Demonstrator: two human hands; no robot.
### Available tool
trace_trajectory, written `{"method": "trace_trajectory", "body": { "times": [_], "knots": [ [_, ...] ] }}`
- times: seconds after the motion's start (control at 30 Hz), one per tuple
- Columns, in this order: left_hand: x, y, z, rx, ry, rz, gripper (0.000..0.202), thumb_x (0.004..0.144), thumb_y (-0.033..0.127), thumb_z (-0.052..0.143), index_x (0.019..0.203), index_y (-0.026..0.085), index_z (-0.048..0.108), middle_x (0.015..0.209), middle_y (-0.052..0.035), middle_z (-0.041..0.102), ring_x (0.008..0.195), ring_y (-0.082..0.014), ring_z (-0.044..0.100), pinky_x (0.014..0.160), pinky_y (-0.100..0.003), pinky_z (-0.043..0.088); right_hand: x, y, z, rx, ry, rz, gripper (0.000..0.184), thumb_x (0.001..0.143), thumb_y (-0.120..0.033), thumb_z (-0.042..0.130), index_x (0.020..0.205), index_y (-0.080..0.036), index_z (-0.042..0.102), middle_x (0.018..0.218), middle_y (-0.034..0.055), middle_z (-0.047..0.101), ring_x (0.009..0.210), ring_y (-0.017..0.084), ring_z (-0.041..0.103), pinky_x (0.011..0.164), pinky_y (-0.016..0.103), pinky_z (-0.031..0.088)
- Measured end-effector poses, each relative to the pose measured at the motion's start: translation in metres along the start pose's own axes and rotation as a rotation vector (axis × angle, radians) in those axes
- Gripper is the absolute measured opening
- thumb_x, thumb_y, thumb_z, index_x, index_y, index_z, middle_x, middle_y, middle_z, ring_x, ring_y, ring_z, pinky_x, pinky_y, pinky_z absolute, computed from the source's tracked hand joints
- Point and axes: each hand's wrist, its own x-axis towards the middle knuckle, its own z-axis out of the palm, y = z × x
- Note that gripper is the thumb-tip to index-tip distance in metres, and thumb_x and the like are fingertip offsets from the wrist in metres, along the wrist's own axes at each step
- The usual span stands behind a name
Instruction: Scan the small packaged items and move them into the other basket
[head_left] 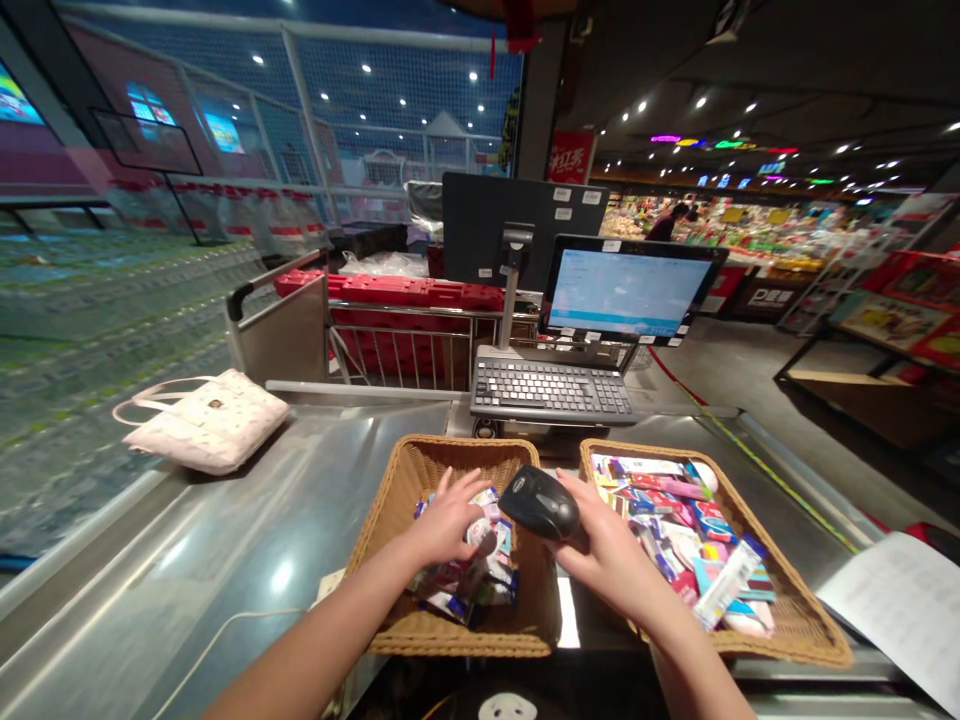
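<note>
On the bench [262, 540], in the left basket [386, 510], a small packet [481, 537] is grasped by the left hand [444, 522] (grip curled round it). A black scanner [540, 503] is clasped in the right hand [609, 555], grip closed, beside the right basket [802, 610].

Working a shop checkout here. Gripping a black scanner [540, 503] tight in the right hand [607, 555], holding it over the near corner of the left basket [390, 500], right by the gap to the right basket [810, 620]. Reaching the left hand [450, 520] into that left basket, fingers curling onto a small packet [482, 537], hard to say if actually gripping it. Looking past heaps of colourful packets [675, 520] filling the right basket to a keyboard [551, 388] and lit screen [626, 292]. Also seeing a pale handbag [206, 420] lying on the steel counter [225, 560], off left.
</note>
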Motion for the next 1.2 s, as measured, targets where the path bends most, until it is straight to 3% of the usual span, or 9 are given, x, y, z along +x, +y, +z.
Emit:
{"method": "trace_trajectory", "body": {
  "times": [0.1, 0.23, 0.47, 0.63, 0.73, 0.87, 1.03, 1.2],
  "knots": [
    [-0.001, -0.001, 0.007, -0.025, -0.059, -0.002, 0.045, 0.071, 0.034, 0.07, 0.116, 0.032, 0.067, 0.152, -0.0073, 0.042, 0.146, -0.0349, 0.023, 0.115, -0.067, 0.001, 0.0, -0.001, 0.006, 0.02, -0.009, 0.034, 0.047, 0.076, -0.013, 0.058, 0.122, -0.024, 0.062, 0.138, 0.0095, 0.057, 0.139, 0.031, 0.04, 0.117, 0.061, 0.027],
    [-0.004, 0.002, 0.013, -0.066, -0.12, 0.008, 0.046, 0.07, 0.039, 0.071, 0.115, 0.031, 0.067, 0.154, -0.0091, 0.039, 0.146, -0.0367, 0.025, 0.114, -0.07, 0.006, -0.001, 0.001, 0.014, 0.049, -0.029, 0.059, 0.055, 0.074, -0.012, 0.058, 0.128, -0.024, 0.059, 0.143, 0.0096, 0.052, 0.144, 0.032, 0.033, 0.117, 0.063, 0.024],
    [-0.005, 0.007, 0.022, -0.024, -0.245, 0.006, 0.033, 0.065, 0.037, 0.073, 0.096, 0.023, 0.073, 0.15, -0.0135, 0.043, 0.143, -0.0422, 0.028, 0.114, -0.07, 0.005, -0.007, 0.002, 0.012, 0.081, -0.004, 0.068, 0.059, 0.074, -0.015, 0.062, 0.133, -0.024, 0.056, 0.144, 0.0101, 0.052, 0.143, 0.031, 0.034, 0.117, 0.06, 0.025],
    [0.007, 0.013, 0.012, 0.026, -0.156, -0.002, 0.04, 0.072, 0.031, 0.07, 0.112, 0.026, 0.066, 0.155, -0.0137, 0.036, 0.146, -0.0374, 0.025, 0.113, -0.071, 0.009, -0.02, 0.013, -0.003, 0.084, 0.139, 0.093, 0.064, 0.073, -0.011, 0.059, 0.135, -0.024, 0.051, 0.142, 0.0091, 0.053, 0.138, 0.028, 0.043, 0.115, 0.052, 0.035],
    [0.026, 0.032, -0.003, 0.043, -0.016, 0.03, 0.033, 0.08, 0.031, 0.066, 0.112, 0.025, 0.065, 0.155, -0.0134, 0.037, 0.145, -0.0339, 0.027, 0.115, -0.068, 0.009, -0.032, 0.024, -0.021, 0.054, 0.235, 0.122, 0.052, 0.077, -0.015, 0.058, 0.128, -0.023, 0.056, 0.138, 0.0089, 0.056, 0.131, 0.028, 0.05, 0.11, 0.049, 0.041],
    [0.063, 0.073, -0.019, -0.009, 0.131, 0.106, 0.029, 0.083, 0.032, 0.065, 0.111, 0.024, 0.065, 0.153, -0.0129, 0.04, 0.144, -0.0341, 0.029, 0.114, -0.07, 0.012, -0.05, 0.041, -0.056, -0.049, 0.418, 0.213, 0.038, 0.083, -0.028, 0.057, 0.12, -0.02, 0.061, 0.116, 0.0115, 0.065, 0.115, 0.031, 0.059, 0.099, 0.048, 0.049],
    [0.116, 0.122, -0.008, -0.055, 0.083, 0.274, 0.044, 0.081, 0.036, 0.068, 0.123, 0.025, 0.06, 0.155, -0.0136, 0.036, 0.145, -0.0355, 0.028, 0.114, -0.07, 0.014, -0.075, 0.06, -0.096, -0.144, 0.57, 0.292, 0.022, 0.081, -0.035, 0.059, 0.095, -0.018, 0.066, 0.09, 0.0081, 0.067, 0.088, 0.027, 0.065, 0.081, 0.04, 0.054],
    [0.176, 0.16, 0.018, -0.025, -0.008, 0.421, 0.055, 0.079, 0.038, 0.071, 0.13, 0.025, 0.055, 0.157, -0.0162, 0.032, 0.145, -0.0373, 0.025, 0.112, -0.069, 0.017, -0.095, 0.078, -0.114, -0.146, 0.602, 0.329, 0.033, 0.081, -0.035, 0.061, 0.109, -0.017, 0.064, 0.097, 0.0089, 0.065, 0.089, 0.026, 0.064, 0.088, 0.041, 0.052]
  ]
}}
